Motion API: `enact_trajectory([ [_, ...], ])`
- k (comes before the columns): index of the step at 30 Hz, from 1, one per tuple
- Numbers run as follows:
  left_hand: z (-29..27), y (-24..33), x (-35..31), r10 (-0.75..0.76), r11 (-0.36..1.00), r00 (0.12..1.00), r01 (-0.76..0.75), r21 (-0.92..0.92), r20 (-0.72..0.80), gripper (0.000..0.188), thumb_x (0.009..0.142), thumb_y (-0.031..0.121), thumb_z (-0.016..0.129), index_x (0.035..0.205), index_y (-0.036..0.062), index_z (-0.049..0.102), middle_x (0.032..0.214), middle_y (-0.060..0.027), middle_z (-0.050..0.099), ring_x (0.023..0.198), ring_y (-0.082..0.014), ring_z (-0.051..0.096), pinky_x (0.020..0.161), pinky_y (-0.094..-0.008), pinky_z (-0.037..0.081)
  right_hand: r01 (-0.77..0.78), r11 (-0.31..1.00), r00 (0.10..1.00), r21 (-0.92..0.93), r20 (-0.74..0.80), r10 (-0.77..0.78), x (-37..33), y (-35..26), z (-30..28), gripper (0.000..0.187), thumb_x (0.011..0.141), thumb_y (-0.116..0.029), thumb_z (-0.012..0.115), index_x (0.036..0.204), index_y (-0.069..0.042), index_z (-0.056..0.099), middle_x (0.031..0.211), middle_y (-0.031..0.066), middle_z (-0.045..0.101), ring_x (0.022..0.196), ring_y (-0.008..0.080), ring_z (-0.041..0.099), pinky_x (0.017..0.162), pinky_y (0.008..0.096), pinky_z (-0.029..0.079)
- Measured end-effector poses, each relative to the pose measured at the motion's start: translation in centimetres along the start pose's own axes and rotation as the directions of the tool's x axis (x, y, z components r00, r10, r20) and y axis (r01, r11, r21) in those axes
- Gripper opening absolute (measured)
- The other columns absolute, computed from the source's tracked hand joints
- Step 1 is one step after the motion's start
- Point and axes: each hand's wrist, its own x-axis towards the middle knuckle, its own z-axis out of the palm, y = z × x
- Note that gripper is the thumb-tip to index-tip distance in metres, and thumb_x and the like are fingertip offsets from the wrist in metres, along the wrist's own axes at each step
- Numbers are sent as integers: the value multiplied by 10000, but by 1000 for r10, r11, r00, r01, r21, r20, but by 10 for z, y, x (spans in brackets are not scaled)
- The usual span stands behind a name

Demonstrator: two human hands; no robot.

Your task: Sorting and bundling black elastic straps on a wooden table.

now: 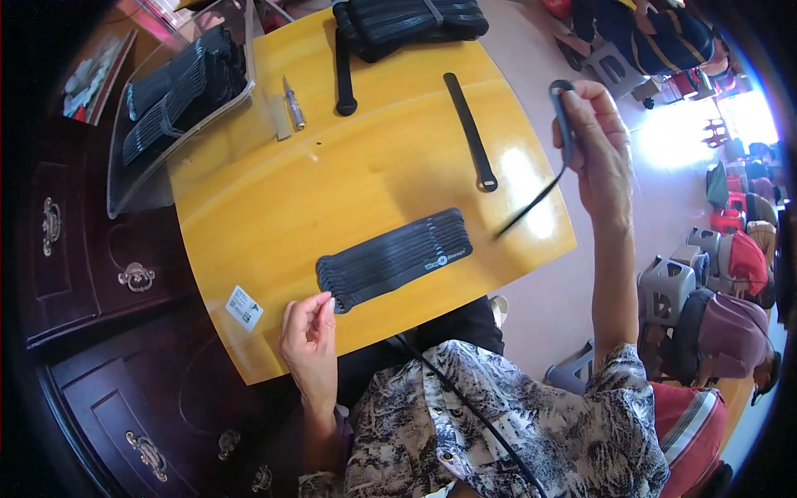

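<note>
On the yellow table (266, 207) in front of me lies a flat stack of black straps (390, 261) with looped ends. My left hand (310, 349) is closed in a pinch at the stack's near left corner. Raised off the table's right edge, my right hand (604, 145) grips the end of a single black strap (541, 196), whose thin tail hangs down toward the table. A separate black strap (469, 129) with a holed end lies between that hand and the table's middle. Another strap (343, 75) lies farther back, beside a banded bundle of black straps (411, 23).
A clear plastic bin (220, 108) at the far left holds more strap bundles. A pen-like tool (293, 106) lies near it. A white label (244, 308) sticks to the near left tabletop. Dark drawers (108, 241) flank the left; grey stools (664, 290) and people are at the right.
</note>
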Motion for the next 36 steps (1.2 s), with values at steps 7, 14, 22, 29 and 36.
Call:
enact_trajectory([
  [7, 50, 54, 33, 172, 822, 937, 34, -568, 305, 352, 855, 51, 698, 1180, -10, 577, 885, -41, 621, 742, -67, 572, 633, -180, 451, -88, 984, 916, -156, 376, 141, -30, 8, 51, 142, 935, -170, 625, 1041, -78, 604, 767, -44, 636, 588, -5, 537, 492, 146, 357],
  [14, 58, 72, 45, 165, 704, 857, 244, -667, 487, 227, 904, 62, 649, 1105, -13, 573, 902, -39, 637, 730, -58, 575, 600, -192, 457, -73, 931, 802, -356, 534, 267, -52, -1, 62, 265, 903, -260, 655, 1060, -66, 565, 567, 18, 537, 529, 88, 481, 508, 268, 367],
  [22, 44, 57, 73, 166, 767, 860, 194, -612, 482, 125, 900, 48, 643, 990, -2, 573, 844, -44, 631, 716, -80, 605, 616, -200, 477, 53, 917, 564, -396, 770, 300, -43, 10, 40, 310, 907, -297, 650, 1049, -26, 598, 734, 3, 598, 687, 71, 565, 635, 245, 441],
  [29, 41, 27, 123, 113, 744, 952, 109, -659, 285, 99, 896, 67, 656, 945, 7, 596, 851, -27, 617, 759, -81, 589, 681, -212, 475, 233, 852, 694, -469, 694, 192, 84, 10, 17, 239, 905, -273, 658, 910, -34, 653, 722, -16, 574, 705, 57, 572, 596, 250, 452],
  [36, 79, 27, 192, 105, 846, 967, 36, -533, 232, 169, 928, 180, 634, 945, 12, 637, 821, -16, 607, 702, -63, 565, 567, -194, 450, 225, 921, 872, -318, 487, -45, 180, 8, 97, 266, 949, -371, 580, 860, -120, 588, 661, -18, 518, 560, 93, 478, 502, 264, 407],
])
